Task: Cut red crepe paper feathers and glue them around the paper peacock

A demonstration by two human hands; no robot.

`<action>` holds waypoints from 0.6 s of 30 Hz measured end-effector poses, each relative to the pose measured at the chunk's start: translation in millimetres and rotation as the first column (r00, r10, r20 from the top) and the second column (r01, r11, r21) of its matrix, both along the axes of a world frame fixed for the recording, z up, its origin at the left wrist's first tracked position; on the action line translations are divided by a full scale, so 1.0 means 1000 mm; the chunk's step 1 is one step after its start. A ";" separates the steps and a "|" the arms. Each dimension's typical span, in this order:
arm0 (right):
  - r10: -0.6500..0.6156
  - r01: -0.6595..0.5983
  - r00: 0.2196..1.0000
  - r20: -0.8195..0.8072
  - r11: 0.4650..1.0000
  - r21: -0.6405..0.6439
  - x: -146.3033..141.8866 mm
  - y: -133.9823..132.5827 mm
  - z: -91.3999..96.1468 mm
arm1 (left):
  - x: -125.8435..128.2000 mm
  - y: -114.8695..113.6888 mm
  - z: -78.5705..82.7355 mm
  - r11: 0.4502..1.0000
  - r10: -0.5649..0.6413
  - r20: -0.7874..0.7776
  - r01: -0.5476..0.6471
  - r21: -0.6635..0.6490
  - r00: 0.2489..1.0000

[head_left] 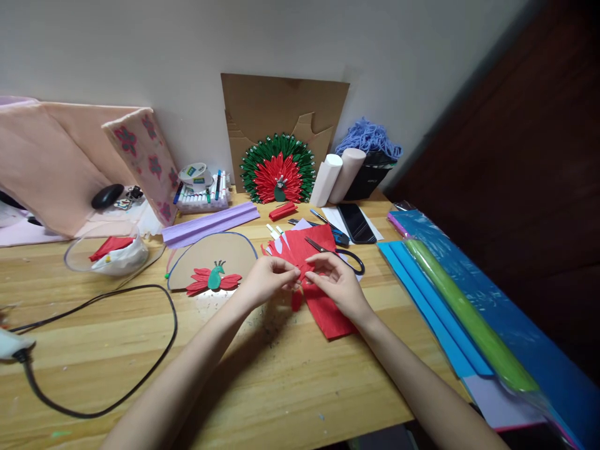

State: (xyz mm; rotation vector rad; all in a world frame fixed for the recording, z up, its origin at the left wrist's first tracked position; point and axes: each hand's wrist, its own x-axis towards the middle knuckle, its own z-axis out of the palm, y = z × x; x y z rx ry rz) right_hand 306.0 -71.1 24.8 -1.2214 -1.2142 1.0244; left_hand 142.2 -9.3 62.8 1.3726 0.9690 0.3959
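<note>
Plain grey wall (187, 50), wooden tabletop (290, 394), dark brown panel (520, 137) at right

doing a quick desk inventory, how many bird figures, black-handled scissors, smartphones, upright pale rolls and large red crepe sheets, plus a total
Bird figures: 2
Black-handled scissors: 1
Smartphones: 1
Upright pale rolls: 2
Large red crepe sheets: 1
Total: 7

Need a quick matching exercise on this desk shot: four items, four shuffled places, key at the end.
Items
1. Phone
2. Scissors
3. Blue yarn
4. Red sheet

Places
A. Spread on the table, partly beneath the right hand
B. Heaped at the top of a black container
C. Lying over white paper
D. Blades resting across red material

Pairs: 1-C, 2-D, 3-B, 4-A
</note>
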 end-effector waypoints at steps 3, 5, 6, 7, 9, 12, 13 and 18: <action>0.011 -0.011 0.999 0.038 1.000 0.004 -0.001 -0.002 0.002 | 0.001 -0.001 0.000 0.993 -0.007 -0.054 0.013 0.117 0.998; 0.001 -0.002 0.998 0.070 1.000 0.011 -0.002 -0.003 0.002 | 0.001 -0.003 -0.002 0.980 -0.011 -0.098 0.030 0.198 0.995; -0.002 0.001 0.996 0.087 1.000 0.018 -0.002 -0.004 0.002 | 0.001 -0.003 -0.003 0.968 -0.016 -0.122 0.046 0.245 0.992; -0.005 0.003 0.995 0.101 1.000 0.024 -0.002 -0.004 0.002 | 0.000 -0.004 -0.004 0.953 -0.022 -0.147 0.066 0.297 0.989; -0.012 0.008 0.993 0.116 0.999 0.037 -0.001 -0.004 0.001 | 0.000 -0.004 -0.006 0.913 -0.033 -0.192 0.108 0.394 0.981; -0.024 0.018 0.993 0.112 0.998 0.055 -0.001 -0.003 -0.001 | 0.001 -0.006 -0.007 0.861 -0.026 -0.223 0.135 0.490 0.974; -0.025 0.019 0.994 0.106 0.998 0.060 0.000 -0.003 -0.001 | 0.001 -0.006 -0.007 0.852 -0.015 -0.220 0.127 0.508 0.975; -0.027 0.022 0.996 0.081 0.998 0.056 0.001 -0.002 -0.004 | 0.002 -0.005 -0.010 0.846 0.034 -0.139 0.046 0.532 0.990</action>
